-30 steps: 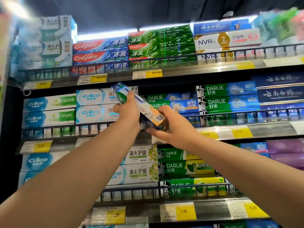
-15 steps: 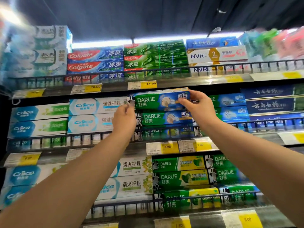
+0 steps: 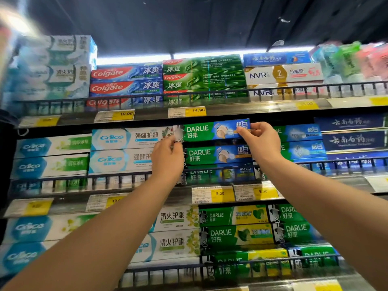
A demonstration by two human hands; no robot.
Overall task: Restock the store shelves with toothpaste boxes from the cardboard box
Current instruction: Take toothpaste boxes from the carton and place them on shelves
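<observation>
A green and blue Darlie toothpaste box (image 3: 210,130) lies level on top of the matching Darlie stack (image 3: 216,156) on the middle shelf. My left hand (image 3: 167,157) pinches its left end by the lower corner. At the other end, my right hand (image 3: 261,141) grips the box with thumb and fingers. Both arms reach up from the bottom of the view. The cardboard box is out of view.
Crice boxes (image 3: 123,150) stand left of the stack and more Darlie boxes (image 3: 302,143) right. A black wire rail (image 3: 346,162) fronts the middle shelf. The upper shelf (image 3: 231,110) holds Colgate and NVR boxes close above. Yellow price tags line the shelf edges.
The box was tilted in both hands in front of the shelf, then turned level and set on top of the Darlie stack. Both hands still grip its ends.
</observation>
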